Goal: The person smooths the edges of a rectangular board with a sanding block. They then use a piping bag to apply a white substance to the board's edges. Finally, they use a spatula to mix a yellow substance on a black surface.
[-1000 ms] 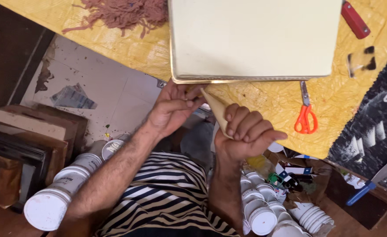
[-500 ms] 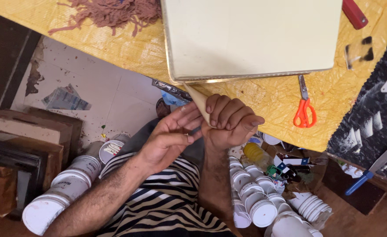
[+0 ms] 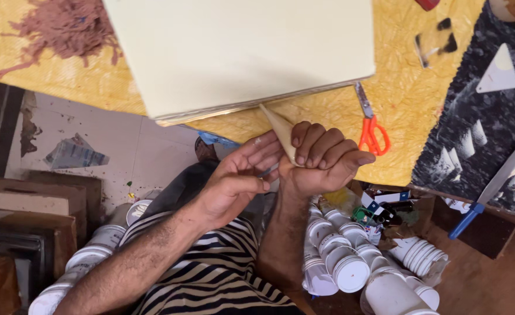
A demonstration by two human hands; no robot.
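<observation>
My right hand (image 3: 326,158) is closed in a fist around a cream paper cone (image 3: 279,127), whose pointed tip sticks up towards the stack of cream sheets (image 3: 240,52) on the yellow table covering (image 3: 409,116). My left hand (image 3: 234,182) is right beside it, with its outstretched fingertips resting on the cone's lower part and its thumb curled in. Both hands hover just off the table's near edge, above my striped shirt (image 3: 211,274).
Orange-handled scissors (image 3: 371,125) lie on the table right of my hands. A heap of brown shreds (image 3: 65,26) sits at the far left. White-lidded jars (image 3: 351,268) crowd the floor at right and at left (image 3: 88,256). A dark printed sheet (image 3: 491,116) and a blue-handled blade (image 3: 491,189) lie at right.
My left hand left the edge of the sheet stack and came down to the cone. My right hand kept its grip on the cone, and the view shifted closer.
</observation>
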